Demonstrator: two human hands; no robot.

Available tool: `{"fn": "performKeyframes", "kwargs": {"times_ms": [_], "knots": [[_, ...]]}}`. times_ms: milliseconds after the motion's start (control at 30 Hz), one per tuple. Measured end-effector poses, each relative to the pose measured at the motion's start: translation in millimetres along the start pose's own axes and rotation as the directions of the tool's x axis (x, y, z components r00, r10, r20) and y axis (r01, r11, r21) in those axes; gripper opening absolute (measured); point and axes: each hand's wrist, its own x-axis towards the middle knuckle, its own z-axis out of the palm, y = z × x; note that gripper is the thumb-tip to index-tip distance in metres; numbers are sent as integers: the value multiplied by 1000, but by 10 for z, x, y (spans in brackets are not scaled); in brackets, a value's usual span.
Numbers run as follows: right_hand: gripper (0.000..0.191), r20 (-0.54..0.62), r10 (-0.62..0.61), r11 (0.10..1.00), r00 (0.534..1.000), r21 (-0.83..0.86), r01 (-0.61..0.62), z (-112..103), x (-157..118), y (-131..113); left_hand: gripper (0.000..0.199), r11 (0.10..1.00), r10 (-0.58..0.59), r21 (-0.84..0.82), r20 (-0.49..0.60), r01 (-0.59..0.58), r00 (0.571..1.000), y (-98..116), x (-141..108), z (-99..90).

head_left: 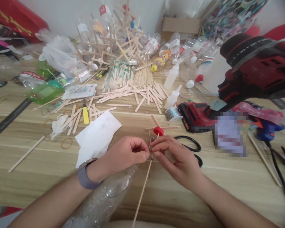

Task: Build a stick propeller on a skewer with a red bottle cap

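A long thin wooden skewer (142, 191) slants up from the bottom edge, a red bottle cap (158, 131) pierced near its upper end. My right hand (178, 158) has thumb and fingers closed on the skewer a little below the cap. Just left of it, my left hand (129, 153) pinches a fine thread (149, 139) that loops beside the skewer; the exact grip at the fingertips is too small to make out. Scissors with black handles (191, 142) lie partly hidden behind my right hand. A clear plastic bottle (109, 196) is below my left forearm.
White paper (97, 136), a yellow-handled screwdriver (85, 114) and scattered craft sticks (123, 95) lie beyond my left hand. A wire spool (174, 114), glue bottles (172, 76) and a red-black power tool (251, 69) stand to the right. Plastic bottles (154, 44) crowd the back.
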Motion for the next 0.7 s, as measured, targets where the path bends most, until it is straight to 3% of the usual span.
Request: {"fn": "performKeyframes", "kwargs": {"times_ms": [100,167,300,367,533,700], "knots": [[13,45,43,999,998,20,-44,-3,19,13,5,990,43,138,-46,-36,998,14,-14,14],[13,59,39,999,998,25,-41,0,23,18,5,956,131,273,-86,-103,988,14,-23,25],[13,38,40,999,998,22,-41,8,20,24,9,803,416,510,-106,-309,903,-10,-37,34],[12,33,43,999,999,30,-44,9,20,27,10,742,495,565,-99,-361,863,-30,-43,36],[12,33,58,997,998,52,-60,11,23,36,11,656,594,632,-93,-414,799,-86,-47,59],[11,24,88,993,996,73,-89,12,28,37,12,608,612,677,-67,-415,788,-119,-52,79]]}}
